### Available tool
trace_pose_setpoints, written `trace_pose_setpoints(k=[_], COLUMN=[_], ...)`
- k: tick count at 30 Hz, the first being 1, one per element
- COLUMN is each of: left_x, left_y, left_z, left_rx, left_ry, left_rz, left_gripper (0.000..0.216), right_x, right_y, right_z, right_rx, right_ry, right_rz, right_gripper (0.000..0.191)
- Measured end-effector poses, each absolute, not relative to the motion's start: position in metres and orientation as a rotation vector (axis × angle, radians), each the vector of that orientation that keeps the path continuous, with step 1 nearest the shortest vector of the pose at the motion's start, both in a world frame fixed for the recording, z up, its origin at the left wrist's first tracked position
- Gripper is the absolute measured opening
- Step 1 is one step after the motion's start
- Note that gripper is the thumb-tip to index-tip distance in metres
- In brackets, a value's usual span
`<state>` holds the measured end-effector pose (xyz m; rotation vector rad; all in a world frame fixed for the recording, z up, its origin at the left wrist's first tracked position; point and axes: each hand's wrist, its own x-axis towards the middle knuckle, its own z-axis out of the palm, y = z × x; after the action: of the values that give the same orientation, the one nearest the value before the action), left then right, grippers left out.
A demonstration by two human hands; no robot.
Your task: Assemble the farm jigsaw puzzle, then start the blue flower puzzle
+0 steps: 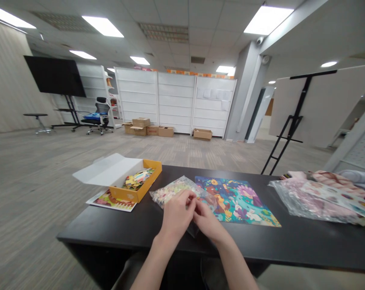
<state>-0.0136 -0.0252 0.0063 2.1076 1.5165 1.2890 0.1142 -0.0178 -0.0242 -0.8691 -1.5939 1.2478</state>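
Observation:
My left hand (pixel 179 209) and my right hand (pixel 207 219) meet at the near edge of a clear plastic bag (pixel 179 186), fingers pinched together on it. Small multicoloured pieces show through the bag, too blurred to name one by one. The bag lies on the black table, its right side overlapping the left part of a colourful jigsaw puzzle (pixel 241 201) with rabbits and plants pictured on it. My fingertips hide the exact spot they grip.
Left of the bag, an open yellow box (pixel 146 189) holds several puzzle pieces (pixel 137 179); a printed picture sheet (pixel 110 201) lies partly under it. Plastic-wrapped pink cloth (pixel 312 201) sits on the table's right side. An easel stand (pixel 291 125) rises behind.

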Motion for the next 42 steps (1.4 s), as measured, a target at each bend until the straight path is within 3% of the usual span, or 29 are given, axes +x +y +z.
trace_pose_setpoints(k=[8,14,17,22,25,29,34,37,40,42], left_x=[-0.026,-0.034,-0.036,-0.042,-0.047,-0.056,-0.071,-0.077,-0.078,-0.077], left_y=[-0.030,-0.027,-0.026,-0.032,-0.037,-0.046,-0.060,-0.064,-0.063,-0.060], left_z=[0.007,0.005,0.001,0.002,0.003,-0.003,-0.012,-0.013,-0.010,-0.007], left_rx=[2.024,1.933,1.942,2.197,2.336,2.391,2.361,2.314,2.277,2.253], left_ry=[1.462,1.366,1.273,1.208,1.145,1.169,1.204,1.196,1.158,1.175], left_rz=[1.404,1.384,1.218,0.939,0.801,0.607,0.389,0.408,0.435,0.460], left_gripper=[0.014,0.012,0.014,0.014,0.025,0.049,0.059,0.044,0.011,0.009], right_x=[0.074,0.090,0.128,0.192,0.204,0.198,0.195,0.199,0.199,0.197], right_y=[-0.007,-0.007,-0.009,-0.004,-0.001,0.005,0.017,0.023,0.026,0.027], right_z=[-0.031,-0.027,-0.022,-0.034,-0.044,-0.045,-0.043,-0.047,-0.051,-0.052], right_rx=[-0.757,-0.835,-0.891,-1.431,-1.593,-1.720,-1.810,-1.710,-1.529,-1.431], right_ry=[-1.300,-1.362,-1.588,-1.583,-1.675,-1.830,-1.828,-1.780,-1.708,-1.635], right_rz=[1.478,1.402,1.276,0.572,0.285,0.226,0.220,0.316,0.466,0.567], right_gripper=[0.019,0.029,0.029,0.033,0.038,0.026,0.014,0.016,0.015,0.017])
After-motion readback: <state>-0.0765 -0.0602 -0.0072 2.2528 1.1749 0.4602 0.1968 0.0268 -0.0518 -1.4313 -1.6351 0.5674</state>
